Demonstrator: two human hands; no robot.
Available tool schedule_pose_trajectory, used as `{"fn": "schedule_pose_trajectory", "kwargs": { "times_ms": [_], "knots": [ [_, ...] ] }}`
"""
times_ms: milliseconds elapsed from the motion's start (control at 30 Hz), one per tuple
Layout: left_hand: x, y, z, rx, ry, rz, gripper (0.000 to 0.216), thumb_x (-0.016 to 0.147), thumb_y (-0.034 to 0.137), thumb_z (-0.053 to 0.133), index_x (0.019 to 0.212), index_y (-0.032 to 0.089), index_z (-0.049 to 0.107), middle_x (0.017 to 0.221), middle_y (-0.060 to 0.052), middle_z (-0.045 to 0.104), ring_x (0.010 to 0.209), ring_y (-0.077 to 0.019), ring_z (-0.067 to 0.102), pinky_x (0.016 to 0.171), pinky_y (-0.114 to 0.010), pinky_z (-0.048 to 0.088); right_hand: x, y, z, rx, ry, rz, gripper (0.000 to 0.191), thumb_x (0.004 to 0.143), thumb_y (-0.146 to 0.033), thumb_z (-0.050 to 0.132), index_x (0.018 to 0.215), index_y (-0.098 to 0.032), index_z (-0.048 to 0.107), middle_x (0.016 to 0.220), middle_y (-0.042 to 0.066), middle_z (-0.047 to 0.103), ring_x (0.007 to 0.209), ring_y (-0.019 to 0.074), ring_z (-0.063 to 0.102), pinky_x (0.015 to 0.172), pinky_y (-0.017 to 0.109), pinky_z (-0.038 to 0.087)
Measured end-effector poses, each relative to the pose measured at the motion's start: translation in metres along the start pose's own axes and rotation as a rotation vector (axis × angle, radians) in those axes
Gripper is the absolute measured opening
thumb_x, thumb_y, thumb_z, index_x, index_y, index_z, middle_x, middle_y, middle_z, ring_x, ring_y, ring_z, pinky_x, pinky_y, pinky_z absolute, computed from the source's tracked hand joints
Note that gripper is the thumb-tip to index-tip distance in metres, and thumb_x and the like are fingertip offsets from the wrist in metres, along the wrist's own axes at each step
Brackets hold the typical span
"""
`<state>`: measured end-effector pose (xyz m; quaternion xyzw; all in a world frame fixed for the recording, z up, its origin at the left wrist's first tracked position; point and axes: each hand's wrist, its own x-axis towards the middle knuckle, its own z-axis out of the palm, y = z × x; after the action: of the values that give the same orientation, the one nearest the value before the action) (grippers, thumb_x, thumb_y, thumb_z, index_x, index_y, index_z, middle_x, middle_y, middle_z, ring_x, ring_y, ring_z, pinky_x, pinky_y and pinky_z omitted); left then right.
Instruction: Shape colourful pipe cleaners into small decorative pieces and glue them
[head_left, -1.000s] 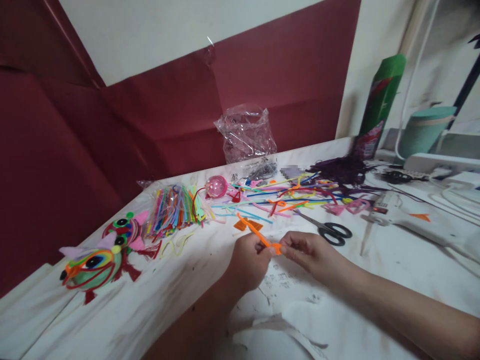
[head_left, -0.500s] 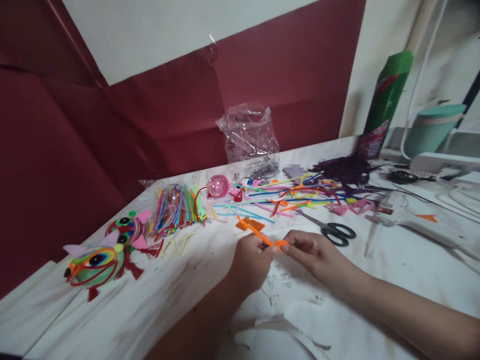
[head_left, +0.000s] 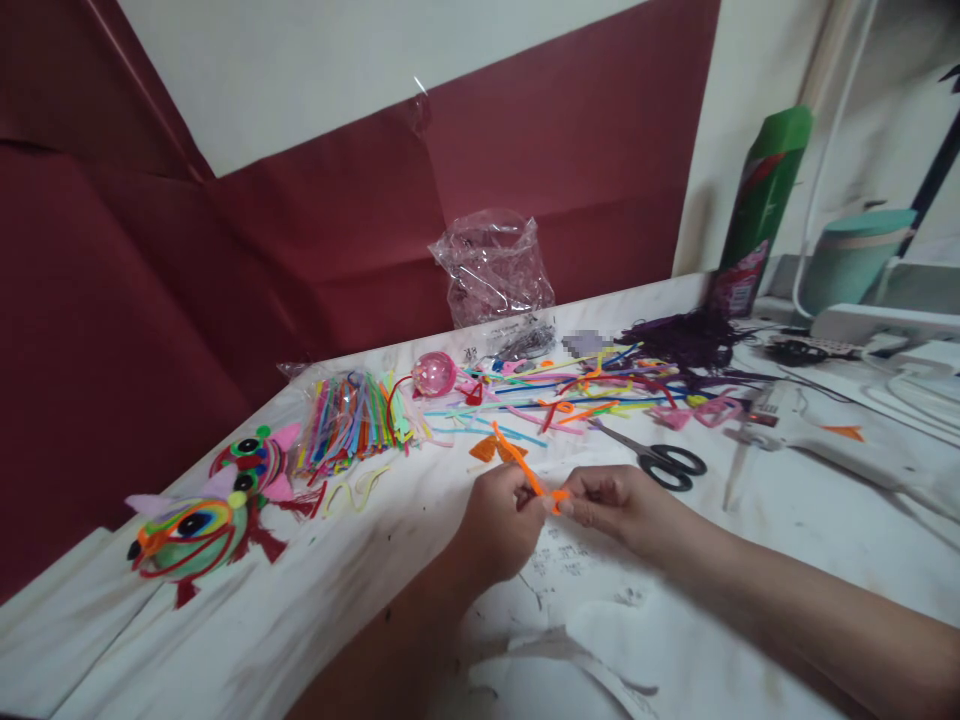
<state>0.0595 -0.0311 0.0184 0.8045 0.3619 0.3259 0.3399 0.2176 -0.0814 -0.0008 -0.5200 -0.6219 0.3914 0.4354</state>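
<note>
Both my hands meet over the middle of the white table, pinching one orange pipe cleaner (head_left: 519, 461). My left hand (head_left: 501, 520) is closed around it, and its straight free end sticks up and to the left. My right hand (head_left: 611, 505) grips the bent, curled end between thumb and fingertips. Just beyond the left hand lie orange felt pieces (head_left: 484, 450). Black-handled scissors (head_left: 667, 466) rest behind the right hand. Beneath the hands is a paper with dark writing (head_left: 574, 560).
A bundle of coloured pipe cleaners (head_left: 345, 425) lies at the back left, near two decorated animal heads (head_left: 187, 530). A pink clear ball (head_left: 433, 374), loose pipe cleaners and purple fringe (head_left: 682, 338) line the back. A glue gun (head_left: 795, 430) and green bottle (head_left: 761, 210) stand right.
The free end of the orange pipe cleaner has swung more upright between my hands. Both hands still pinch it at nearly the same spot. The view has shifted slightly.
</note>
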Motion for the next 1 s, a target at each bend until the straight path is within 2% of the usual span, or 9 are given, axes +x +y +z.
{"fn": "schedule_pose_trajectory", "kwargs": {
  "times_ms": [67,167,333,500,600,800,1000],
  "knots": [
    [-0.001,0.000,0.003,-0.145,0.066,-0.075,0.007,0.068,0.018,0.053,0.064,0.014,0.057,0.059,0.001,0.053,0.059,-0.0117,0.048,0.056,-0.022,0.038,0.001,-0.003,0.002,0.157,0.005,0.034,0.035,0.066,-0.050,0.061,0.069,-0.015,0.060,0.059,-0.002,0.055,0.055,0.0111,0.047,0.053,0.023,0.036],
    [-0.002,0.001,0.010,-0.304,0.102,-0.136,0.010,0.069,0.022,0.053,0.065,0.014,0.057,0.058,0.001,0.056,0.057,-0.0116,0.050,0.056,-0.022,0.039,0.001,-0.007,0.005,0.204,0.063,0.039,0.039,0.061,-0.055,0.063,0.066,-0.016,0.059,0.059,-0.002,0.054,0.057,0.0117,0.048,0.055,0.023,0.038],
    [-0.005,0.004,0.017,-0.295,0.159,-0.158,0.011,0.067,0.023,0.055,0.062,0.014,0.059,0.055,0.001,0.055,0.055,-0.0114,0.048,0.055,-0.022,0.038,-0.001,-0.003,0.006,0.183,0.118,0.006,0.038,0.069,-0.054,0.057,0.063,-0.016,0.054,0.057,-0.003,0.048,0.054,0.0103,0.042,0.051,0.022,0.033],
    [-0.003,0.008,0.009,-0.335,0.287,-0.228,0.017,0.066,0.029,0.058,0.058,0.014,0.056,0.049,0.005,0.046,0.050,-0.0088,0.040,0.052,-0.021,0.034,0.000,0.001,0.002,0.120,0.104,0.006,0.036,0.072,-0.052,0.054,0.063,-0.018,0.050,0.056,-0.004,0.041,0.052,0.0099,0.036,0.047,0.022,0.027],
    [0.001,0.007,0.003,-0.390,0.298,-0.247,0.020,0.065,0.029,0.059,0.054,0.014,0.052,0.047,0.006,0.040,0.048,-0.0076,0.035,0.049,-0.021,0.030,0.000,-0.001,0.000,0.071,0.115,-0.003,0.036,0.074,-0.052,0.052,0.061,-0.018,0.048,0.054,-0.005,0.037,0.050,0.0098,0.034,0.046,0.022,0.026],
    [0.007,-0.004,-0.003,-0.484,0.308,-0.189,0.020,0.065,0.026,0.058,0.053,0.014,0.049,0.050,0.006,0.040,0.053,-0.0079,0.036,0.054,-0.021,0.030,0.000,-0.006,-0.002,-0.018,0.151,-0.022,0.041,0.071,-0.057,0.050,0.060,-0.018,0.048,0.055,-0.003,0.040,0.054,0.0118,0.037,0.049,0.023,0.029],
    [0.012,-0.013,-0.011,-0.622,0.424,-0.086,0.023,0.067,0.023,0.058,0.050,0.015,0.044,0.051,0.006,0.039,0.052,-0.0066,0.035,0.054,-0.020,0.029,0.001,-0.003,-0.004,0.047,0.146,0.015,0.041,0.069,-0.057,0.053,0.056,-0.018,0.046,0.053,-0.004,0.038,0.051,0.0101,0.033,0.047,0.022,0.025]
  ]
}}
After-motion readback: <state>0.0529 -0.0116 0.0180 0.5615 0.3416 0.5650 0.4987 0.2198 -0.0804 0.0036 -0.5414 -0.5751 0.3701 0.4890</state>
